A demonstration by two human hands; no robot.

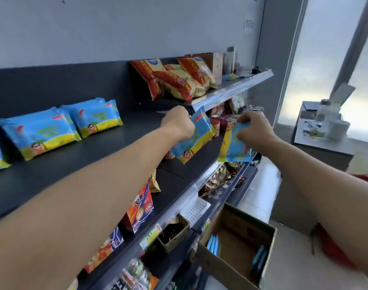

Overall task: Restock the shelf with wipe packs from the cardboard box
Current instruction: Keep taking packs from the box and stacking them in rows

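Dark shelf [116, 147], wipe packs [38, 135] left, snack bags [179, 78] above, L hand [178, 122] grips pack [196, 139], R hand [254, 128] grips 2nd pack [233, 147]

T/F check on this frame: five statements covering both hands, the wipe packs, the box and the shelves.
1. The left hand grips a blue wipe pack. True.
2. The right hand is empty. False: it grips a second wipe pack.
3. The cardboard box is empty. False: a few boxed packs stand on edge inside.
4. The dark shelf already carries shelved wipe packs. True.
5. Red-and-yellow snack bags lie on the upper shelf. True.
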